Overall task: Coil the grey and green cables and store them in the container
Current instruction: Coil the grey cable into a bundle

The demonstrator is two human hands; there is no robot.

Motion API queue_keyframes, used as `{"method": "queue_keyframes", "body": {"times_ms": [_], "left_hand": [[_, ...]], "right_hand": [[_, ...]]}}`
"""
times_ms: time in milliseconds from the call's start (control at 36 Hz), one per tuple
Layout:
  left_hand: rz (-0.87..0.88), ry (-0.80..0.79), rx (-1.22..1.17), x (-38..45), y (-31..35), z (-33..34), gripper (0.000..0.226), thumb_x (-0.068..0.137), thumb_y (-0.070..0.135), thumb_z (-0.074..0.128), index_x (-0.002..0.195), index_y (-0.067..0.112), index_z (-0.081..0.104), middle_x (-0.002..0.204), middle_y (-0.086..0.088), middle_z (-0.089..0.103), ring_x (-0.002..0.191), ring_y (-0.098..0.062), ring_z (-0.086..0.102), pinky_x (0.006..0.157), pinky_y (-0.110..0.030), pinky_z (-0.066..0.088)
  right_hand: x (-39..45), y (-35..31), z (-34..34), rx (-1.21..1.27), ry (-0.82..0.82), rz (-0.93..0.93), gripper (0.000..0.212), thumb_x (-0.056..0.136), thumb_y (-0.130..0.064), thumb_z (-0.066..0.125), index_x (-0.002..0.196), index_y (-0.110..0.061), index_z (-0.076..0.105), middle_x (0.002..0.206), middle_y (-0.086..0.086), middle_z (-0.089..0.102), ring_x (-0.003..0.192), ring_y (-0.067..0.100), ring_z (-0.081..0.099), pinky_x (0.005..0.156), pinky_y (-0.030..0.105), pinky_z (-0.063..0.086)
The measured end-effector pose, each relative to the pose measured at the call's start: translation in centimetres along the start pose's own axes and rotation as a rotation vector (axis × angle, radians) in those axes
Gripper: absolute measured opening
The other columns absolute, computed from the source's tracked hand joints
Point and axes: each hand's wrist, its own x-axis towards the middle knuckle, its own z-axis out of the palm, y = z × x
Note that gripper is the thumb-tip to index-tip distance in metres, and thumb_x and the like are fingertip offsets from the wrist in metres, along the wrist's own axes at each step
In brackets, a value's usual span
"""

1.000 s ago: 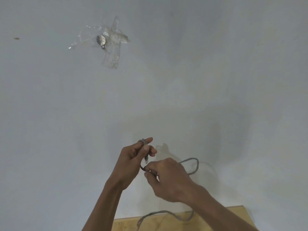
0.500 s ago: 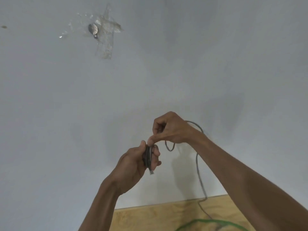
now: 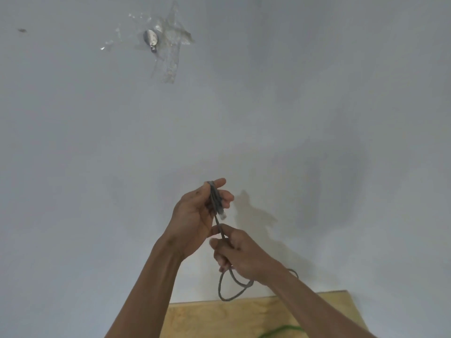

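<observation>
Left hand point(image 3: 195, 215) grips the grey coil point(image 3: 214, 197), right hand point(image 3: 240, 256) pinches the slack — next loop needs feeding up.

A light plywood tabletop point(image 3: 234, 318) shows at the bottom edge, below both hands and butted against the white wall. On it, beneath the right forearm, lies a curved stretch of green cable point(image 3: 280, 331), mostly cut off by the frame.
</observation>
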Motion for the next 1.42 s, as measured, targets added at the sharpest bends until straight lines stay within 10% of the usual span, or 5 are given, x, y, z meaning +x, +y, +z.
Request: {"method": "queue_keyframes", "body": {"times_ms": [222, 444, 778, 1000, 1417], "left_hand": [[0.128, 0.094, 0.421, 0.3, -0.6, -2.5, 0.03, 0.109, 0.026, 0.035, 0.118, 0.023, 0.063, 0.096, -0.005, 0.076, 0.092, -0.022, 0.062, 0.092, -0.036, 0.047], [0.169, 0.112, 0.986, 0.3, -2.9, -4.9, 0.046, 0.107, 0.04, 0.032, 0.092, 0.013, 0.066, 0.096, 0.008, 0.071, 0.091, 0.007, 0.063, 0.082, -0.022, 0.048], [0.145, 0.13, 1.011, -0.3, -3.8, -7.0, 0.046, 0.107, 0.043, 0.027, 0.091, 0.022, 0.064, 0.075, -0.002, 0.069, 0.069, -0.006, 0.06, 0.071, -0.025, 0.049], [-0.027, -0.035, 0.808, -1.1, -3.6, -5.8, 0.065, 0.102, 0.052, 0.024, 0.09, 0.009, 0.071, 0.073, -0.01, 0.072, 0.066, -0.014, 0.061, 0.072, -0.036, 0.049], [-0.131, -0.34, 0.163, -3.1, -3.0, 1.0, 0.06, 0.102, 0.045, 0.034, 0.105, -0.002, 0.07, 0.075, -0.016, 0.066, 0.077, -0.03, 0.059, 0.1, -0.068, 0.036]], "right_hand": [[-1.7, -1.7, -0.9, -0.267, -0.033, 0.043, 0.039, 0.099, -0.022, 0.059, 0.137, -0.024, 0.052, 0.065, -0.004, 0.066, 0.059, 0.005, 0.062, 0.066, 0.023, 0.056], [-2.2, -7.2, -3.8, -0.548, 0.165, -0.06, 0.014, 0.091, -0.03, 0.069, 0.102, -0.024, 0.075, 0.068, -0.005, 0.073, 0.054, 0.003, 0.063, 0.056, 0.013, 0.045], [-2.5, -12.2, -7.0, -0.934, 0.245, -0.128, 0.015, 0.085, -0.037, 0.074, 0.077, -0.025, 0.075, 0.048, -0.028, 0.055, 0.054, -0.01, 0.055, 0.055, 0.016, 0.036], [-0.9, -12.6, -7.5, -1.199, 0.384, -0.25, 0.022, 0.091, -0.055, 0.061, 0.095, -0.035, 0.068, 0.072, -0.02, 0.055, 0.076, 0.006, 0.052, 0.067, 0.026, 0.037], [4.7, -4.2, -6.8, -0.072, 0.596, -0.321, 0.022, 0.077, -0.038, 0.079, 0.075, -0.017, 0.077, 0.065, 0.001, 0.066, 0.056, 0.011, 0.051, 0.057, 0.027, 0.044]]}}
